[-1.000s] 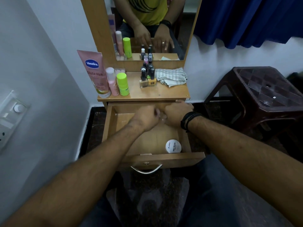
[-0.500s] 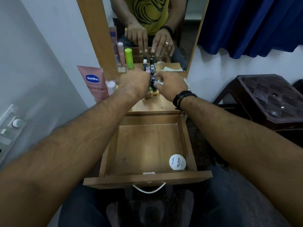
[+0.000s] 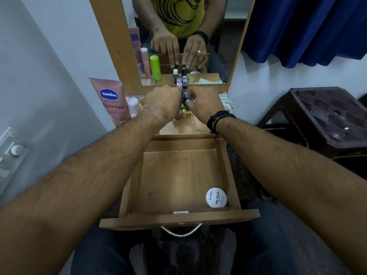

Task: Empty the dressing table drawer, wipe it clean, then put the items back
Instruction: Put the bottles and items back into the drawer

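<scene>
Up on the tabletop (image 3: 184, 127), both my hands meet at the nail polish bottles (image 3: 186, 113): my left hand (image 3: 161, 102) curls among them, my right hand (image 3: 206, 105) pinches a dark cap. Below, the drawer (image 3: 178, 219) stands open with a white jar (image 3: 216, 197) in its near right corner. A pink tube (image 3: 111, 100) stands leftward.

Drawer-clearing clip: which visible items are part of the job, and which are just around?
Job: open drawer; white nail polish tub inside it; nail polish bottles on the tabletop at both hands; Vaseline tube; striped cloth.

Around: brown plastic stool; blue curtain; wall switch.
</scene>
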Action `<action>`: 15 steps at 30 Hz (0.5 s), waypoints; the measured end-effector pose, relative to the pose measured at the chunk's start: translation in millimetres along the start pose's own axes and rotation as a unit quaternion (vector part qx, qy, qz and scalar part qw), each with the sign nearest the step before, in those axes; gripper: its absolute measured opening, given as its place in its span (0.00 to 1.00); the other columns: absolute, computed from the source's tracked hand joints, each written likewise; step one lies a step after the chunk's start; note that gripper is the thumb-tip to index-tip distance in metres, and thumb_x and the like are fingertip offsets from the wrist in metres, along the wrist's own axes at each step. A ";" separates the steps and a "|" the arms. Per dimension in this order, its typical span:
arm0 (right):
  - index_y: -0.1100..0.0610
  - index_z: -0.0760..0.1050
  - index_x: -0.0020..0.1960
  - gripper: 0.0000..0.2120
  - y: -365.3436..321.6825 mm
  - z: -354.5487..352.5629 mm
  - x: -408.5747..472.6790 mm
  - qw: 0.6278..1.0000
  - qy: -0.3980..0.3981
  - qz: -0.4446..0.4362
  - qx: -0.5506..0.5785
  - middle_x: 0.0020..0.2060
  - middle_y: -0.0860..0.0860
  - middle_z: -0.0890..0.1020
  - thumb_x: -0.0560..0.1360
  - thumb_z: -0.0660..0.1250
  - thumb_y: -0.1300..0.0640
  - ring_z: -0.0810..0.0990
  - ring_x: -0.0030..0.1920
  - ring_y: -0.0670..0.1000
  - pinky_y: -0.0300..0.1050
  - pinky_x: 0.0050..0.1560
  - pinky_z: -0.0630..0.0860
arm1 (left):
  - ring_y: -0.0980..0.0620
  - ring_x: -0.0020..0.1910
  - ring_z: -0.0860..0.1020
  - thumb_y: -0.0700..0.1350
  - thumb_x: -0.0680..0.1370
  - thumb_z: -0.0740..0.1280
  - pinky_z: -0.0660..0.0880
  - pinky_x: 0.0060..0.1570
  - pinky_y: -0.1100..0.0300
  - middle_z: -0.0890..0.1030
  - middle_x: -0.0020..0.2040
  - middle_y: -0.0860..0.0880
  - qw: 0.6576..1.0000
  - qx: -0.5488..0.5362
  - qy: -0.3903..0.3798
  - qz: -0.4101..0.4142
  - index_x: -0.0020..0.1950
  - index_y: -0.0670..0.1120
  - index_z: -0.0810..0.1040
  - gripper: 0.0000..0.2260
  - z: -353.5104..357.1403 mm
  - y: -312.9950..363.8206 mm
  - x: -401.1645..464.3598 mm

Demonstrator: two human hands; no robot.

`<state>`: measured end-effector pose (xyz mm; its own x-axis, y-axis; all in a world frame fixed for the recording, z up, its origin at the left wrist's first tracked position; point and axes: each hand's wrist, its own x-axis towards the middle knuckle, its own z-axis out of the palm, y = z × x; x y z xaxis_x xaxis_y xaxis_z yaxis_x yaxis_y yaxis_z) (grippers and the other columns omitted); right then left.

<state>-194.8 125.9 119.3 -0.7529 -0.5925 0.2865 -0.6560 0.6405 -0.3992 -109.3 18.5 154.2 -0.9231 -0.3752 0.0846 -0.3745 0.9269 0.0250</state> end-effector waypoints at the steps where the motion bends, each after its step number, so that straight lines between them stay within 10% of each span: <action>1: 0.55 0.81 0.54 0.09 -1.1 -2.7 -2.6 1.000 0.006 -0.001 0.011 0.47 0.51 0.84 0.76 0.66 0.56 0.80 0.50 0.53 0.48 0.50 0.75 | 0.43 0.45 0.76 0.46 0.79 0.67 0.77 0.41 0.47 0.77 0.48 0.46 1.000 -0.004 0.006 0.004 0.59 0.51 0.77 0.09 -1.1 -0.3 -1.9; 6: 0.55 0.81 0.45 0.03 -3.5 -39.6 -23.3 0.997 0.016 -0.003 0.081 0.38 0.46 0.81 0.71 0.69 0.58 0.79 0.42 0.48 0.47 0.45 0.78 | 0.46 0.45 0.76 0.51 0.79 0.69 0.74 0.38 0.51 0.78 0.49 0.47 0.998 -0.020 0.040 0.038 0.58 0.48 0.75 0.11 -16.1 3.0 -18.2; 15: 0.55 0.82 0.44 0.04 28.4 -48.6 -82.8 0.983 -0.175 0.058 0.012 0.38 0.47 0.82 0.69 0.73 0.60 0.80 0.44 0.48 0.43 0.46 0.76 | 0.47 0.54 0.81 0.48 0.78 0.68 0.79 0.52 0.52 0.83 0.53 0.51 0.984 -0.060 -0.134 0.099 0.56 0.53 0.83 0.08 21.8 32.8 -57.1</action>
<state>-153.6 216.9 126.5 -0.7556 -0.6504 -0.0772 -0.5620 0.7044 -0.4336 -70.8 70.2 128.4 -0.9729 -0.1612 -0.1661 -0.1870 0.9702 0.1542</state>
